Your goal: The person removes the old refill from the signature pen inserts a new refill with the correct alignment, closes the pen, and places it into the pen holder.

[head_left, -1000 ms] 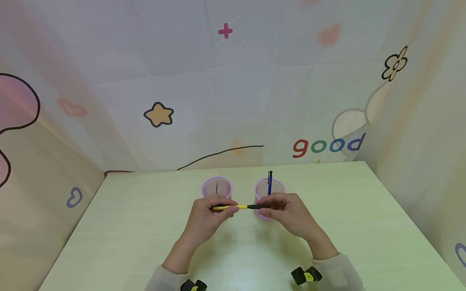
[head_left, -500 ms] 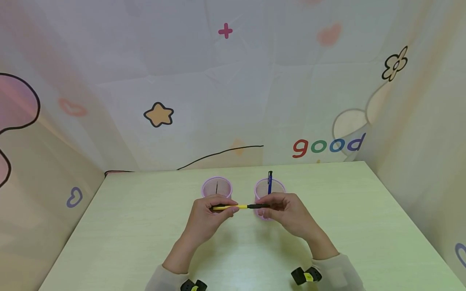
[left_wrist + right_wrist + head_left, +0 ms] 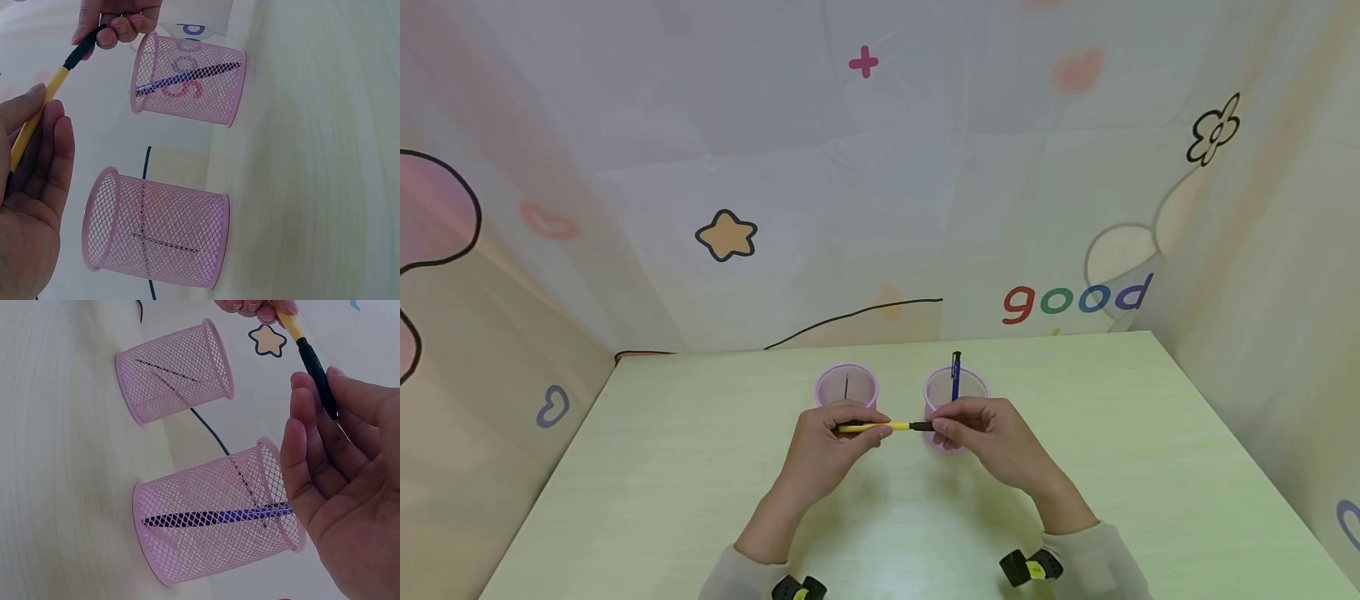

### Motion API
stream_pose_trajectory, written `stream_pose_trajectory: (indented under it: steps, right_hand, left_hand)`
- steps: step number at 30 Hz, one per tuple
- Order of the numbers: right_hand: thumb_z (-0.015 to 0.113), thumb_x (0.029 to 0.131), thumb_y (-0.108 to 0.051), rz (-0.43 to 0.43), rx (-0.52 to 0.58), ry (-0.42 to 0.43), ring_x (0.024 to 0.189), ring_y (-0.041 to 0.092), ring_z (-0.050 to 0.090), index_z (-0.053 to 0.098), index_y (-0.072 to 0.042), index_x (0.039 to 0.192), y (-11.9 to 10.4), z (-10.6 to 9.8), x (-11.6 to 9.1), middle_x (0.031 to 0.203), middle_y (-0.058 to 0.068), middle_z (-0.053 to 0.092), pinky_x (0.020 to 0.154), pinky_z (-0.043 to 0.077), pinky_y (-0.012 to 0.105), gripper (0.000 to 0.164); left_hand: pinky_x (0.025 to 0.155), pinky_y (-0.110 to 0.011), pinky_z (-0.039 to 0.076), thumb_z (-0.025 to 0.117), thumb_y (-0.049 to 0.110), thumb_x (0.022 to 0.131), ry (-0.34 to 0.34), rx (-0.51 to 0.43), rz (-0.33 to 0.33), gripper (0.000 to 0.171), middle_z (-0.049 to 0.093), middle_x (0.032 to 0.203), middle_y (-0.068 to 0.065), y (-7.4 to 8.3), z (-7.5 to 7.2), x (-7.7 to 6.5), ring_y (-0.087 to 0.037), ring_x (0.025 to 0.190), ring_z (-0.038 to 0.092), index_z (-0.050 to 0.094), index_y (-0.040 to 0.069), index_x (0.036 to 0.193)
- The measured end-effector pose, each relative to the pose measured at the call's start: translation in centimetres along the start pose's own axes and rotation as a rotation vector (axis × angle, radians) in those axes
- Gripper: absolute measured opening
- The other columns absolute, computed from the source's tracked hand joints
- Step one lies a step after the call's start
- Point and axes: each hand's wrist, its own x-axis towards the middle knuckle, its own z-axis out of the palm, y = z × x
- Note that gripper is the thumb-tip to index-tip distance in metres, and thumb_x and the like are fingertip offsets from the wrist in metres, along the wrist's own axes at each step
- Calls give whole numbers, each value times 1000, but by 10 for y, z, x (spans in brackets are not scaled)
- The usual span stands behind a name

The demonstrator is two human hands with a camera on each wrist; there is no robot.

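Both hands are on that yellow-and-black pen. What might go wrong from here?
The left hand grips the yellow-and-black pen by its yellow part and the right hand pinches the black part; an uneven pull could make it slip. In the head view, the right hand overlaps the pink cup with the blue pen, so a careless move might tip it.

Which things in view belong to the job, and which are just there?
Likely in the job:
yellow pen, held by left hand and right hand

Seemingly aside, not held:
left pink mesh cup, a thin dark rod inside
right pink mesh cup, a blue pen inside
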Motion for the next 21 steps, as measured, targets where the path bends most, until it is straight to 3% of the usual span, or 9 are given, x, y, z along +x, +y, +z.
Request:
stream_pose_trajectory:
  steps: [9,13,21]
  right_hand:
    - [73,97,-16,-20,-35,19,85,20,71,77,-7,109,2,0,-1,103,15,77,78,62,28,15]
    - [75,95,-14,-24,-39,26,85,15,70,77,-8,108,3,0,0,107,19,76,77,60,24,15]
    - [78,92,-12,-57,-55,46,87,15,71,78,-8,107,2,0,-1,105,13,76,76,60,25,15]
  left_hand:
    - [73,-23,61,83,20,89,-2,3,-13,10,79,100,-3,2,0,-1,-22,84,75,83,16,98]
    - [73,-23,61,83,18,89,0,-3,-10,9,79,100,-4,2,0,-1,-23,84,76,83,15,98]
    - [73,-24,62,83,17,89,0,-4,-17,9,79,100,-4,2,0,-1,-13,82,75,83,16,98]
